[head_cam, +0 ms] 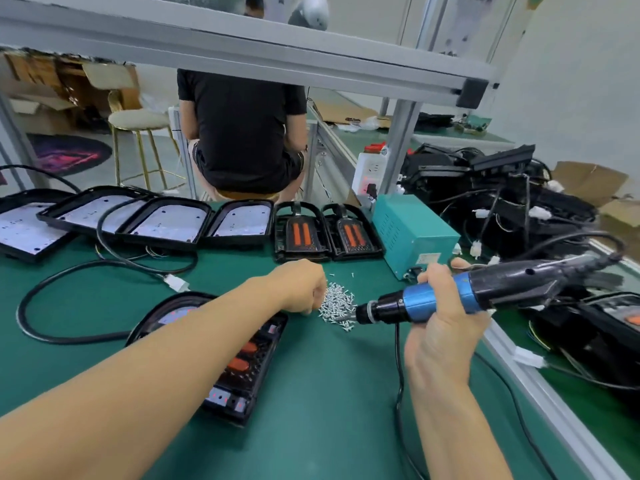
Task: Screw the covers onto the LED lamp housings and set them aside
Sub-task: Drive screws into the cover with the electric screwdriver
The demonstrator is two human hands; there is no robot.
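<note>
Our left hand (300, 285) curls at the screw pile (337, 304), fingers hidden, grip unclear; our right hand (445, 306) grips the electric screwdriver (460, 296) beside the lamp housing (239, 358)

A factory assembly line: green-matted workbench (311, 393) on aluminium framing (398, 157), lamp housings (166, 220) along its far edge, loose screws (337, 304).

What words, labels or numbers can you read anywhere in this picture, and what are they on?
None can be read.
Label on the teal power box: too blurred to read.
White power strip: red glow, nothing legible.
Papers on the post at top right: print too blurred.
Electric screwdriver: no visible marking.
</note>
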